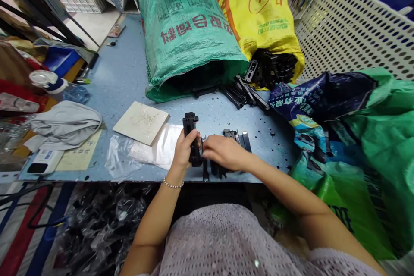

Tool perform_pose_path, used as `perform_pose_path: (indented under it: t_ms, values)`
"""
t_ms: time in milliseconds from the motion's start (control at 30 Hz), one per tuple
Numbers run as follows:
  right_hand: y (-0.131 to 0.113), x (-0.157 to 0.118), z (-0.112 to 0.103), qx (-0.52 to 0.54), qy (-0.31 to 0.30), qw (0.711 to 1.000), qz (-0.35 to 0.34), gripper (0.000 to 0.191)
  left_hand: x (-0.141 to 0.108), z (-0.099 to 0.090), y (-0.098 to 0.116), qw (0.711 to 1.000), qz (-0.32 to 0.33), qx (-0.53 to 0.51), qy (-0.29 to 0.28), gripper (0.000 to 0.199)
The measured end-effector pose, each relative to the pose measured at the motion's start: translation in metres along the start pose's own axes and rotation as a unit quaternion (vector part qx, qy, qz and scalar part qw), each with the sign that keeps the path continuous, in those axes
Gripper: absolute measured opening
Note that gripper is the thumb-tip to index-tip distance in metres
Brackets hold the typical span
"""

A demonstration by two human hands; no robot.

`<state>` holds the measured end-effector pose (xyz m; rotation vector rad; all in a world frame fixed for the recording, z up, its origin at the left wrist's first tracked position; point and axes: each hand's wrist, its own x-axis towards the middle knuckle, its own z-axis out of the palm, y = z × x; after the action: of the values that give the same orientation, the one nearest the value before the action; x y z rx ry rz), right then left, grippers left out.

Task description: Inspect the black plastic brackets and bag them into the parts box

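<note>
Upright in my left hand (184, 150) is a long black part (190, 126), with my fingers wrapped round its lower half. My right hand (223, 152) is beside it, palm down with its fingers curled, over several black parts (230, 133) at the table's front edge. Whether those fingers pinch something is hidden. Just right of these parts lies a short dark bar (246, 141). To the left, a square pale tile (141, 122) with small bits on it rests partly on a white cloth-like sheet (158, 148).
A green sack (190, 30) and a yellow sack (258, 8) with black parts (274, 67) spilling out stand at the back. Crumpled sacks (381, 125) and a white basket (352, 30) are right. A grey cloth (66, 124) and bottle (73, 92) are left.
</note>
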<state>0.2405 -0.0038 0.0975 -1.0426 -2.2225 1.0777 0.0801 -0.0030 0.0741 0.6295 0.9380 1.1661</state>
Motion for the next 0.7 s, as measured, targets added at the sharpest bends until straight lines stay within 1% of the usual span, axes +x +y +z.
perform_pose_path:
  t_ms: [33,100,133,200,233,267,333,367,433,500,533,567,600,633,700]
  values:
    - [-0.003,-0.010,0.009,-0.066,-0.001,0.997,-0.025,0.033,-0.002,0.000,0.000,0.999,-0.027,-0.021,-0.010,0.039]
    - [-0.006,-0.029,0.026,-0.143,0.004,0.989,-0.036,0.033,-0.007,0.000,-0.003,0.997,-0.064,-0.041,-0.028,0.041]
    - [-0.005,-0.037,0.032,-0.156,-0.004,0.987,-0.027,0.035,-0.011,-0.001,-0.007,0.997,-0.066,-0.037,-0.026,0.040]
    - [0.001,-0.052,0.037,-0.164,-0.019,0.986,0.010,0.036,-0.020,-0.007,-0.019,0.999,-0.049,-0.009,0.002,0.037]
    - [0.008,-0.060,0.036,-0.175,-0.010,0.984,0.032,0.035,-0.025,-0.012,-0.026,0.999,-0.046,0.006,0.019,0.037]
    - [0.016,-0.069,0.034,-0.195,0.012,0.979,0.056,0.033,-0.028,-0.017,-0.033,0.998,-0.056,0.015,0.032,0.039]
    - [0.038,-0.086,0.026,-0.249,0.082,0.960,0.097,0.029,-0.031,-0.028,-0.049,0.993,-0.108,0.011,0.045,0.044]
    - [0.049,-0.093,0.022,-0.271,0.113,0.949,0.114,0.032,-0.030,-0.032,-0.056,0.989,-0.140,0.003,0.046,0.046]
    - [0.067,-0.105,0.013,-0.293,0.141,0.936,0.137,0.038,-0.028,-0.037,-0.067,0.981,-0.187,-0.002,0.045,0.048]
    - [0.071,-0.111,0.007,-0.292,0.156,0.933,0.144,0.039,-0.028,-0.037,-0.070,0.979,-0.198,0.017,0.049,0.049]
    - [0.067,-0.111,0.005,-0.285,0.166,0.934,0.138,0.039,-0.030,-0.035,-0.068,0.979,-0.196,0.032,0.045,0.050]
    - [0.059,-0.109,0.004,-0.273,0.173,0.938,0.122,0.039,-0.035,-0.034,-0.064,0.979,-0.195,0.049,0.031,0.052]
    - [0.049,-0.106,0.004,-0.255,0.168,0.947,0.096,0.040,-0.041,-0.032,-0.058,0.978,-0.199,0.066,0.006,0.052]
    - [0.038,-0.102,0.004,-0.233,0.148,0.959,0.059,0.040,-0.047,-0.031,-0.052,0.973,-0.214,0.083,-0.035,0.053]
    - [0.018,-0.095,0.007,-0.180,0.069,0.981,-0.026,0.041,-0.058,-0.031,-0.038,0.945,-0.269,0.113,-0.145,0.056]
